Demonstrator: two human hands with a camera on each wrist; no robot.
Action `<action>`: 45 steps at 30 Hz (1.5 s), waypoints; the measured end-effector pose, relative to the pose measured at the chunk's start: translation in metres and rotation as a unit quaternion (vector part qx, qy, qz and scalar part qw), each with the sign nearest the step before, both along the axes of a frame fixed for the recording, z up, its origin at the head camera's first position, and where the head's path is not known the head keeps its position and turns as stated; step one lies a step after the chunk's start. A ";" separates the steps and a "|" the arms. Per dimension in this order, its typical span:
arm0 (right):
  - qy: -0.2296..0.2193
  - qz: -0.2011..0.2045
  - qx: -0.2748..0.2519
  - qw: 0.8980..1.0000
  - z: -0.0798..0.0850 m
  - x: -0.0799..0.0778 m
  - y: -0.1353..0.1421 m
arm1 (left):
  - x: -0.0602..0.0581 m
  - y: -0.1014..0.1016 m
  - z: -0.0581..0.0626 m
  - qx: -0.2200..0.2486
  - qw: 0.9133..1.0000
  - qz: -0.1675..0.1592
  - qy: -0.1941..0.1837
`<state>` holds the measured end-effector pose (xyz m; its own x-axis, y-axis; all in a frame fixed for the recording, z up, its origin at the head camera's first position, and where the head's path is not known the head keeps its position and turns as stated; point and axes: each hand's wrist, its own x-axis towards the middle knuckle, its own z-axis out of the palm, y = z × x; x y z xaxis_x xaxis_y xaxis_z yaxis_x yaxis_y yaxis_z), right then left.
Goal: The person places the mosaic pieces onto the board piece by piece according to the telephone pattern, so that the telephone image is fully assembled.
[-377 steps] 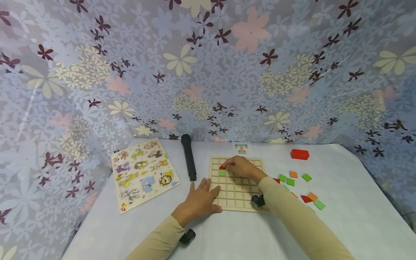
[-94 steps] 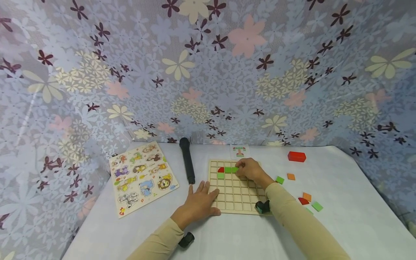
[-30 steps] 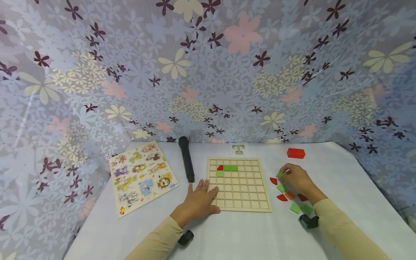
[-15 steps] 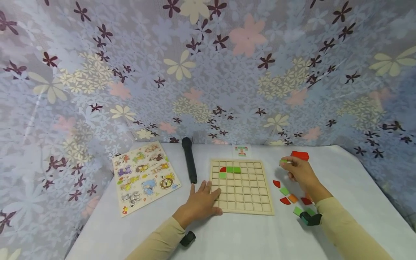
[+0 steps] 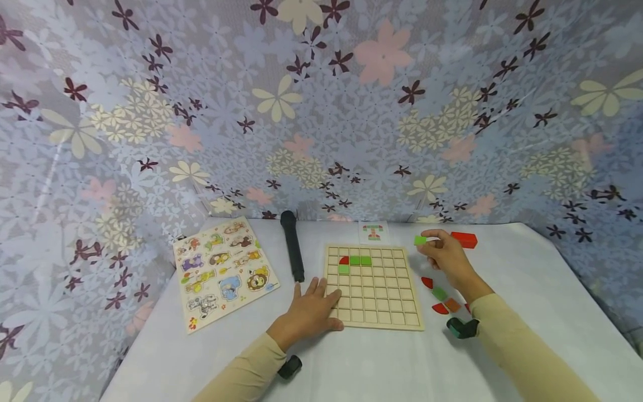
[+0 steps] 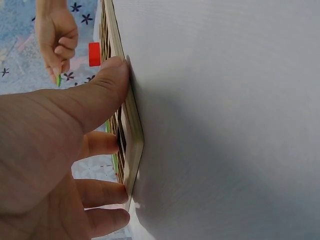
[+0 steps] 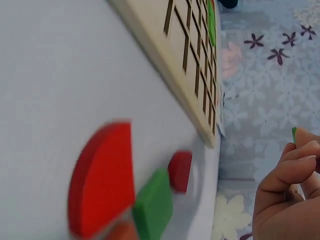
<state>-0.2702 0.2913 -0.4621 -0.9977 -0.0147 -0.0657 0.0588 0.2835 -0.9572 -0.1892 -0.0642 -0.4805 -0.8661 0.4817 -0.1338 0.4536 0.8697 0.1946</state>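
Note:
My left hand (image 5: pixel 307 310) rests at the left front corner of a wooden grid board (image 5: pixel 374 287); in the left wrist view its thumb and fingers touch the board's edge. Several tiles sit in the board's upper left cells: a red quarter-round tile (image 5: pixel 344 260), two green square tiles (image 5: pixel 360 261) side by side, and a light green tile (image 5: pixel 344 269) below the red one. Above the table, right of the board's back corner, my right hand (image 5: pixel 444 257) pinches a green square tile (image 5: pixel 420 240) between thumb and fingertips.
Loose red, green and orange tiles (image 5: pixel 440 309) lie right of the board. A red block (image 5: pixel 464 240) stands behind the right hand. Behind the board lies a pattern card (image 5: pixel 373 231). A black microphone (image 5: pixel 292 245) and an animal puzzle board (image 5: pixel 226 273) are on the left.
The right hand set a second green square beside the first, then picked a green tile from the loose pile, lifted it and moved left toward the board. The left hand stays in place.

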 end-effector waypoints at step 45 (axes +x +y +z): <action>-0.047 0.105 0.189 0.975 -0.028 -0.031 -0.080 | 0.002 -0.002 0.004 0.001 1.000 -0.006 0.008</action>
